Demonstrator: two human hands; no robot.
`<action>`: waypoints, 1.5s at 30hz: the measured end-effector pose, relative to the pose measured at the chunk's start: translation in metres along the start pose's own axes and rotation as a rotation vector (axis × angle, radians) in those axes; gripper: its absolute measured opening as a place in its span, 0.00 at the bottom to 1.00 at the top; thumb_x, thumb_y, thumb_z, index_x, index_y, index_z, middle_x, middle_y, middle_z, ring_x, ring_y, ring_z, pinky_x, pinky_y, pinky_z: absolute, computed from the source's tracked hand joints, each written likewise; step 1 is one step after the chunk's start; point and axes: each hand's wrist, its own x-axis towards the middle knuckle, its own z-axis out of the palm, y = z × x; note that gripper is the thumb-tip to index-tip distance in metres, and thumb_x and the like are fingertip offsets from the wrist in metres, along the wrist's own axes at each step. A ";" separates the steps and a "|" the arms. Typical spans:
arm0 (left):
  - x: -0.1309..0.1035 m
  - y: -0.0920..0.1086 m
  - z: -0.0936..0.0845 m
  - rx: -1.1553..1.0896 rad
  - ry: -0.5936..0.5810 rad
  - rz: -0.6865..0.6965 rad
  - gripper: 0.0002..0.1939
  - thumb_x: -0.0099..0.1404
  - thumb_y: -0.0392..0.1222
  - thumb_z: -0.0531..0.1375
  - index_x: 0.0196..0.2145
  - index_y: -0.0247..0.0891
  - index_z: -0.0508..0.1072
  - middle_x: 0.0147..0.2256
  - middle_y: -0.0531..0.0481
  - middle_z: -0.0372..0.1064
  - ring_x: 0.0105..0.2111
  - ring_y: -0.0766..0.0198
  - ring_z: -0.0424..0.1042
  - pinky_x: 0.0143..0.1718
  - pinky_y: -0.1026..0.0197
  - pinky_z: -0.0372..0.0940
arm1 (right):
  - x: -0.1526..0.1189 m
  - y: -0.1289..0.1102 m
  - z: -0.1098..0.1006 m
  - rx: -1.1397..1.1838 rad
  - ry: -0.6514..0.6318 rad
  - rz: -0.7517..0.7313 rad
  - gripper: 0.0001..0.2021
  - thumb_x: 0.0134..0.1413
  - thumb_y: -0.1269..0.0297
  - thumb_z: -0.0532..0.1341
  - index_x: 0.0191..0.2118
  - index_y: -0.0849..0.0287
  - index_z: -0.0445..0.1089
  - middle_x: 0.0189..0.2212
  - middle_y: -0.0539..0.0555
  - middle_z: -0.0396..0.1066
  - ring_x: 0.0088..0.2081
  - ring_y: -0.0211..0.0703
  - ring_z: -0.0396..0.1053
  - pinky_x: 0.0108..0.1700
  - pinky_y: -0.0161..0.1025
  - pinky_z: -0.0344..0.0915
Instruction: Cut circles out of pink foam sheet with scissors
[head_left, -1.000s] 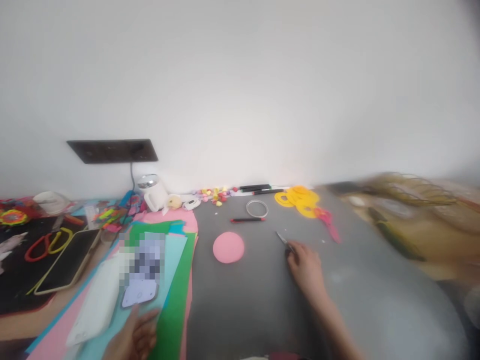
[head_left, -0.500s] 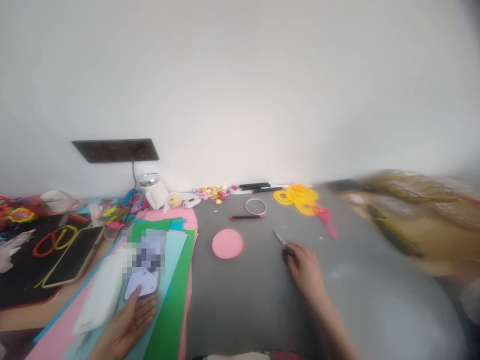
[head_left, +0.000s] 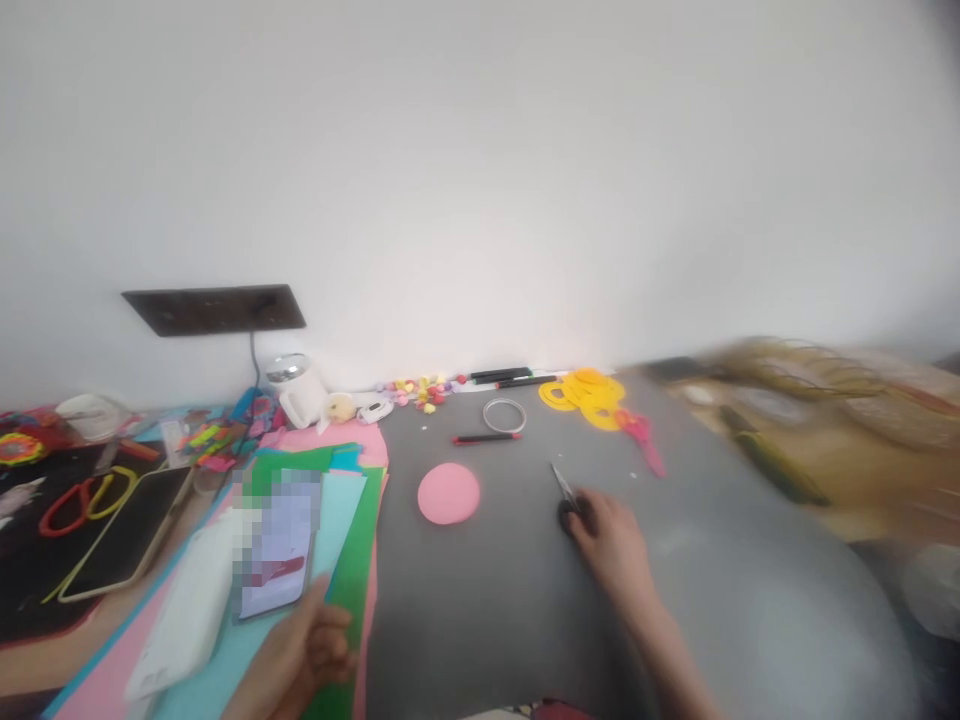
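My right hand [head_left: 611, 535] rests on the grey table surface [head_left: 465, 620], its fingers closed round the black handles of a small pair of scissors [head_left: 564, 487]. The blades point away from me. To their left lies a flat pink paper circle [head_left: 448, 493]. My left hand [head_left: 304, 645] hovers over the stacked coloured paper [head_left: 352, 590], just below a lit phone [head_left: 277, 590]. Its fingers are loosely curled, the thumb apart, holding nothing; motion blurs them slightly. Part of the phone screen is pixelated.
Behind the circle lie a red-and-black pen [head_left: 487, 438] and a silver ring [head_left: 504, 415]. Yellow paper cutouts [head_left: 589, 392] and pink scissors [head_left: 643, 440] sit farther right. A white case-like object [head_left: 184, 610] and a dark phone [head_left: 127, 540] are at left. A white appliance [head_left: 298, 392] stands near the wall.
My left hand has drawn off the phone screen, moving right and toward me, its fingers curling. My right hand keeps hold of the scissors. The view has shifted slightly.
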 end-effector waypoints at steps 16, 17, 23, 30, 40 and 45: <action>0.067 0.003 0.130 1.031 -0.118 0.947 0.49 0.44 0.51 0.68 0.61 0.41 0.54 0.63 0.36 0.46 0.63 0.40 0.42 0.59 0.36 0.42 | 0.027 -0.036 0.007 1.350 -0.431 0.527 0.21 0.35 0.55 0.71 0.39 0.55 0.73 0.34 0.53 0.74 0.27 0.41 0.70 0.30 0.39 0.68; 0.072 0.000 0.132 1.082 -0.133 0.903 0.54 0.41 0.53 0.69 0.63 0.39 0.51 0.64 0.32 0.43 0.63 0.37 0.40 0.59 0.35 0.41 | 0.028 -0.038 0.011 1.345 -0.448 0.527 0.19 0.35 0.56 0.71 0.37 0.55 0.72 0.33 0.52 0.73 0.26 0.40 0.69 0.29 0.37 0.67; 0.094 -0.024 0.141 1.030 -0.089 0.970 0.45 0.53 0.49 0.63 0.63 0.35 0.47 0.63 0.31 0.42 0.64 0.43 0.39 0.61 0.41 0.42 | 0.048 -0.050 0.032 1.309 -0.584 0.486 0.16 0.44 0.57 0.68 0.39 0.57 0.69 0.27 0.52 0.74 0.29 0.41 0.72 0.28 0.33 0.65; 0.106 -0.021 0.147 0.977 -0.104 0.965 0.44 0.53 0.49 0.63 0.63 0.39 0.47 0.62 0.35 0.46 0.64 0.43 0.42 0.60 0.42 0.46 | 0.088 -0.061 0.058 1.259 -0.689 0.368 0.17 0.40 0.57 0.69 0.35 0.62 0.71 0.31 0.57 0.76 0.33 0.45 0.74 0.38 0.40 0.68; 0.057 -0.012 0.092 1.310 0.409 1.026 0.32 0.61 0.53 0.56 0.59 0.34 0.60 0.55 0.29 0.59 0.60 0.38 0.50 0.55 0.26 0.36 | 0.093 -0.055 0.064 1.261 -0.658 0.328 0.20 0.39 0.55 0.70 0.38 0.61 0.71 0.35 0.56 0.76 0.34 0.43 0.74 0.43 0.43 0.67; 0.044 -0.013 0.063 1.460 0.644 0.865 0.39 0.56 0.55 0.60 0.61 0.34 0.58 0.62 0.27 0.47 0.63 0.31 0.35 0.48 0.20 0.36 | 0.089 -0.059 0.064 1.239 -0.624 0.316 0.19 0.39 0.55 0.70 0.37 0.60 0.71 0.34 0.56 0.75 0.33 0.43 0.73 0.42 0.42 0.67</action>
